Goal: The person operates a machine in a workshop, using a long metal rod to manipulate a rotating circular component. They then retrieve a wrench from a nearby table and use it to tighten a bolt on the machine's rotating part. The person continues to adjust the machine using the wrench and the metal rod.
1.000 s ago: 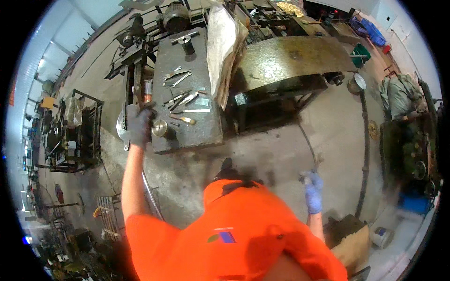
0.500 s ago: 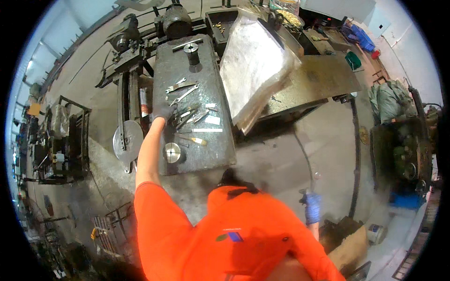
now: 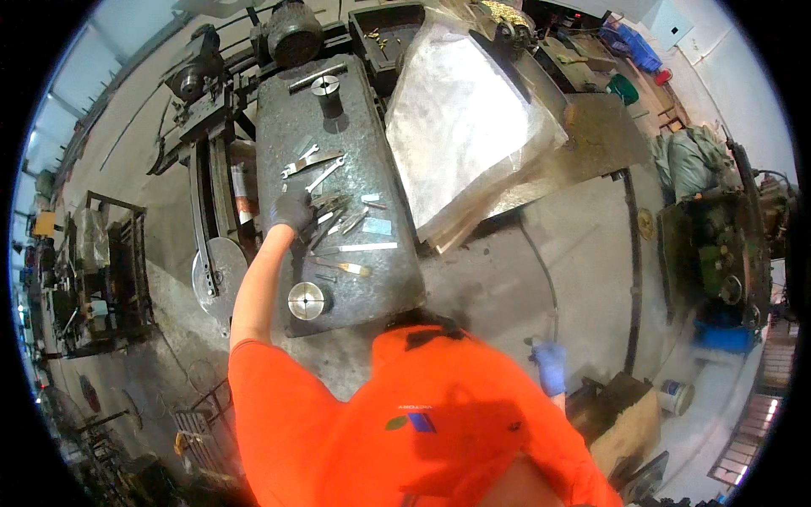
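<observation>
My left hand, in a dark glove, rests over the left edge of the dark metal bench. Its fingers blend into the dark tools there, so I cannot see whether they hold anything. Just beyond it lies an open-ended wrench, with another wrench farther up. Several slim hand tools lie to the right of the hand. Low on the right, my right hand, blue-gloved, is closed round a small dark tool, largely hidden by the hand. A thin hose runs down towards it.
A brush, a thin pale strip and a slotted round metal piece lie on the bench's near half. A dark slotted cylinder stands at its far end. Plastic sheeting covers something beside the bench, and a bucket stands at right.
The whole view has shifted slightly, with the bench now farther left. My left hand stays by the tools. My right hand has moved a little up and left.
</observation>
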Demonstrator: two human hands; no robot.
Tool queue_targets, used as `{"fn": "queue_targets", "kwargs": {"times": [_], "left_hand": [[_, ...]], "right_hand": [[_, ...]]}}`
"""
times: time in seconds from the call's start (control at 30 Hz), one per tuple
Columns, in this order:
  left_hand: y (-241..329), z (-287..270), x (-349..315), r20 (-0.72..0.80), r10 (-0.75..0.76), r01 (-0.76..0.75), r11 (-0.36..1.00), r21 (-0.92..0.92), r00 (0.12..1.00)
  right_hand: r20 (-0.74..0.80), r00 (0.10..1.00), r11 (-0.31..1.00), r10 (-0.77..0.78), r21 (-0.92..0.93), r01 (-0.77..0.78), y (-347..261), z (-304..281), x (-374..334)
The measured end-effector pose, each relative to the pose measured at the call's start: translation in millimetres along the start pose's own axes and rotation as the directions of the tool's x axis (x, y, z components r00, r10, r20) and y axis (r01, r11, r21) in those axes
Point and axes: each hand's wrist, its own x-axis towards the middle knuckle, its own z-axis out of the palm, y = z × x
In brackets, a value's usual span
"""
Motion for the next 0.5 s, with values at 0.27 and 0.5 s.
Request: {"fn": "queue_targets", "kwargs": {"times": [0.27,0.5], "left_hand": [[1.1,-26.7,-48.7,-0.319,-0.029,-0.012,0.992,-0.125,0.947],[225.9,-86.4,-205.8,-0.269,-0.366,0.09,0.722,-0.687,0.891]], "right_hand": [[0.04,0.999,0.998,-0.028,0.059,0.025,30.5,-50.2,41.9],[-0.287,0.89,0.914,-0.355,0.095,0.395,18.5,-176.9,63.4]]}}
